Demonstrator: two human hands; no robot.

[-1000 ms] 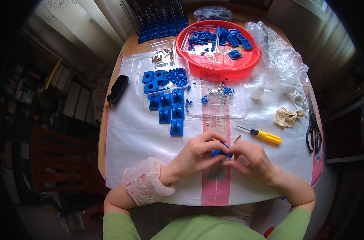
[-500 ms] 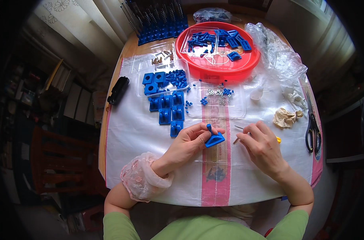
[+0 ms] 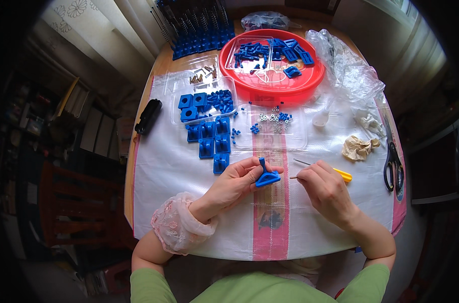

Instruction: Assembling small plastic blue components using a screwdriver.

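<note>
My left hand (image 3: 238,178) pinches a blue plastic part (image 3: 267,179) with a flat base and an upright stem, held above the table. Between the fingertips of my right hand (image 3: 324,186) is a thin copper-coloured metal pin (image 3: 293,177), its end directed at the blue part with a small gap between them. A screwdriver with a yellow handle (image 3: 344,174) lies behind my right hand, which covers part of its shaft. To the left of the blue part, several blue square-based pieces (image 3: 221,162) stand in a group on the cloth.
Clear trays hold blue parts (image 3: 221,101), copper-coloured pins (image 3: 197,79) and small nuts (image 3: 275,117). Farther back stand a red basin (image 3: 270,90) and a rack of springs (image 3: 201,43). Scissors (image 3: 393,166), crumpled paper (image 3: 359,147), a small bottle (image 3: 320,119) and a black case (image 3: 148,116) lie around.
My right hand has turned slightly, bringing the pin from slanting downward to nearly level. More of the yellow handle shows. My left hand keeps the blue part almost in place.
</note>
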